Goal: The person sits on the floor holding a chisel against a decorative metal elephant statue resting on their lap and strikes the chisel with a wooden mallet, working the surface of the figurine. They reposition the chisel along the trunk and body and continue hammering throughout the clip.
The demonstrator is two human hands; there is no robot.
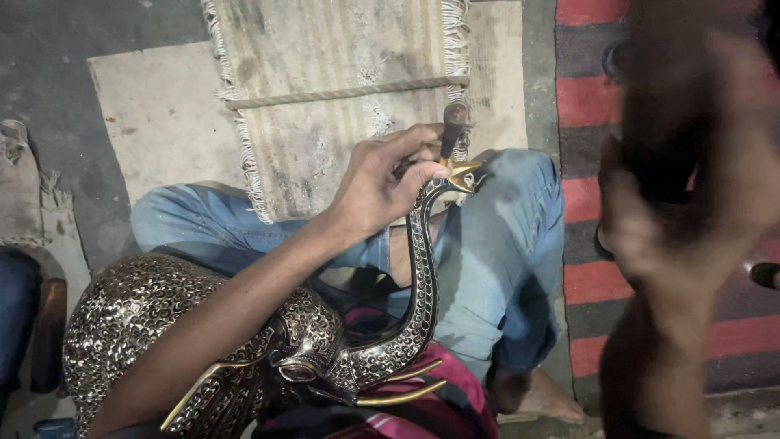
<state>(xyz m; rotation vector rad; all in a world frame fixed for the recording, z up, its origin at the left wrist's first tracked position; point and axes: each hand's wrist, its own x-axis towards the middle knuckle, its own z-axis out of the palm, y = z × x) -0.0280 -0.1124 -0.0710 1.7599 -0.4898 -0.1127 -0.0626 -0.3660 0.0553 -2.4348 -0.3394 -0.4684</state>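
A: Setting: a grey floor covered in part by a pale fringed mat with a thin rod lying across it, and a red-and-dark striped rug at the right.

B: Left grip status?

A: The left hand is closed on a dark-handled punch tool, fingers wrapped round the shaft, thumb along the side. The tool stands nearly upright, its tip touching the gold beak of an engraved metal bird figure.

B: Figure location?

A: It rests on the person's lap over the blue jeans. The slender patterned neck rises from the rounded body at lower left to the head just under the left hand. Gold feathers project from the body near a pink cloth.

B: Right grip status?

A: The right hand is raised at the right edge, well apart from the figure and heavily blurred. Whether it is spread or closed cannot be determined. A bare foot shows beneath it.
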